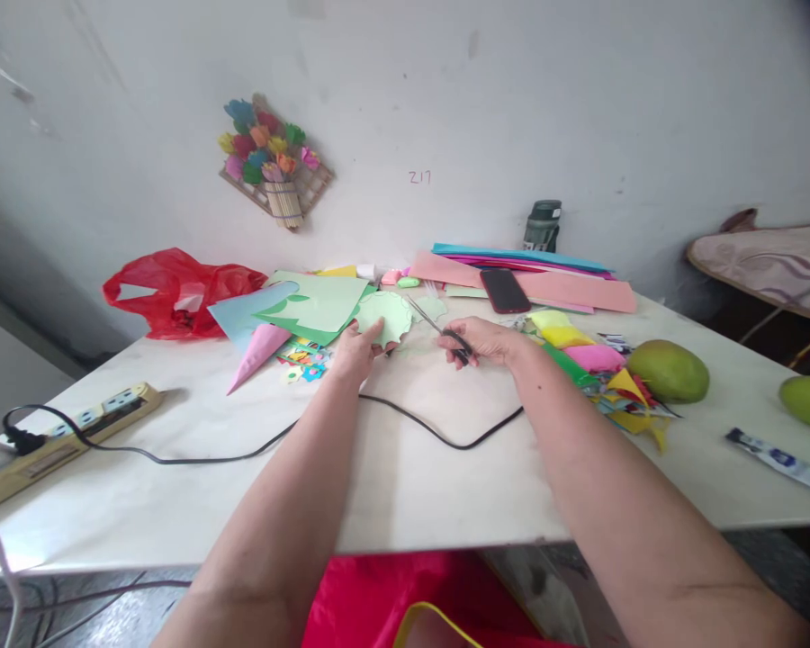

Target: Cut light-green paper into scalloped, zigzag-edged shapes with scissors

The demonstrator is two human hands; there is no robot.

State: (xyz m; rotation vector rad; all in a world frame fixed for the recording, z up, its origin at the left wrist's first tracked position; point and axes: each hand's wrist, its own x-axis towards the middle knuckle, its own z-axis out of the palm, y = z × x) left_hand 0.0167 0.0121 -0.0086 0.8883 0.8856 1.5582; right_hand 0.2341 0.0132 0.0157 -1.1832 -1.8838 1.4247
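Note:
Pinched in my left hand point(361, 349) is a light green paper piece point(386, 317) with a scalloped edge, raised over the table. My right hand point(476, 342) grips scissors point(427, 315) by their black handles, and the blades point up and left beside the paper's right edge. Another pale green paper scrap point(430, 310) lies behind the blades. Larger green sheets point(320, 301) and a pink paper cone point(260, 355) rest to the left of my left hand, near small coloured cutouts point(303, 360).
A black cable point(438, 436) crosses the white table point(438, 504) in front of my hands to a power strip point(67, 441). Right: a phone point(505, 291), clay packets point(560, 333), mangoes point(668, 370) and a tube point(783, 461). Back left: a red bag point(175, 292).

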